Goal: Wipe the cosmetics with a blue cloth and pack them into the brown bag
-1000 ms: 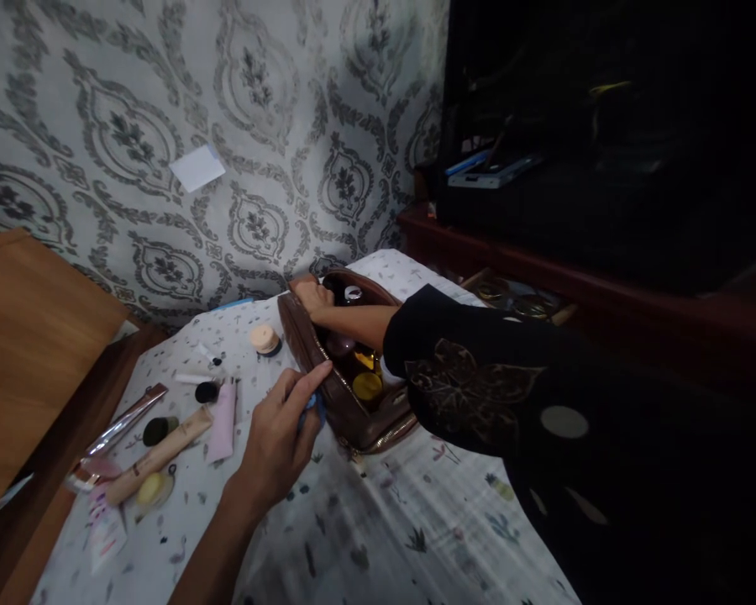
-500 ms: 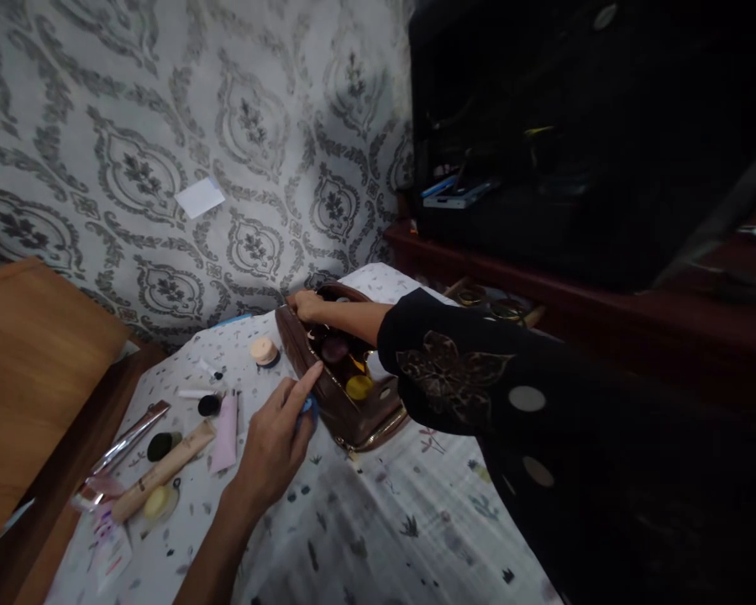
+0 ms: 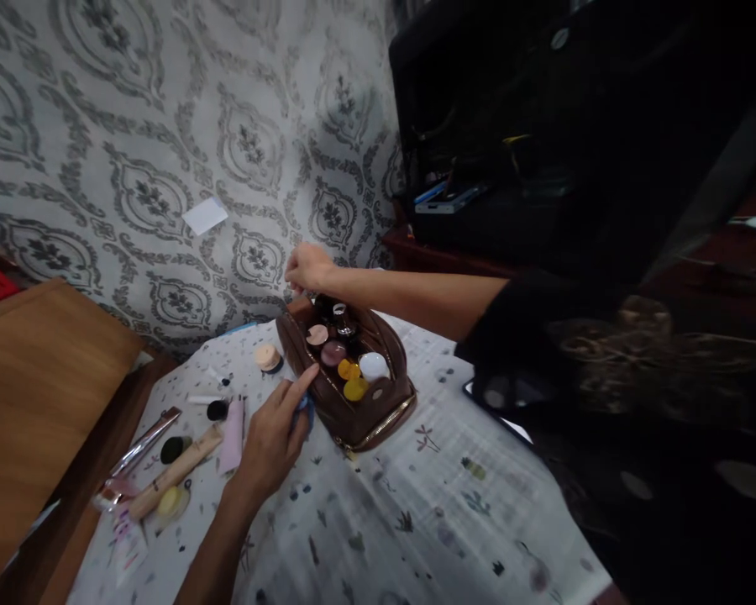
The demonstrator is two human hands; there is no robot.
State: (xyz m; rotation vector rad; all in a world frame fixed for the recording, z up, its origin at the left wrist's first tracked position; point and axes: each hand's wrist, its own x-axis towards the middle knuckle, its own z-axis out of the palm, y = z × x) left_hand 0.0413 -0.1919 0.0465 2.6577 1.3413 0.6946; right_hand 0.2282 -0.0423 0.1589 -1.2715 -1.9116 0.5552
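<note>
A brown zip bag (image 3: 328,412) stands open on the cloth-covered table. Inside it are a white round lid (image 3: 374,365), yellow round items (image 3: 355,388), a mauve round item (image 3: 333,353), a pale round compact (image 3: 317,335) and a bottle with a shiny cap (image 3: 341,318). My left hand (image 3: 270,437) lies along the bag's near left side, index finger stretched to its edge. Its other fingers curl round a small blue thing (image 3: 305,410), mostly hidden. Above the bag's far end is my right hand (image 3: 310,267), fingers curled; what they hold, if anything, is hidden.
To the left lie a pink tube (image 3: 232,437), a long beige tube (image 3: 176,472), a small yellow-lidded jar (image 3: 171,504), a silver packet (image 3: 144,441) and a beige-lidded jar (image 3: 267,358). A wooden box (image 3: 44,378) borders the left, a dark cabinet (image 3: 510,227) the right.
My right hand has risen from the bag's far rim to just above it, and the forearm no longer covers the bag's contents. My left hand stays at the bag's side.
</note>
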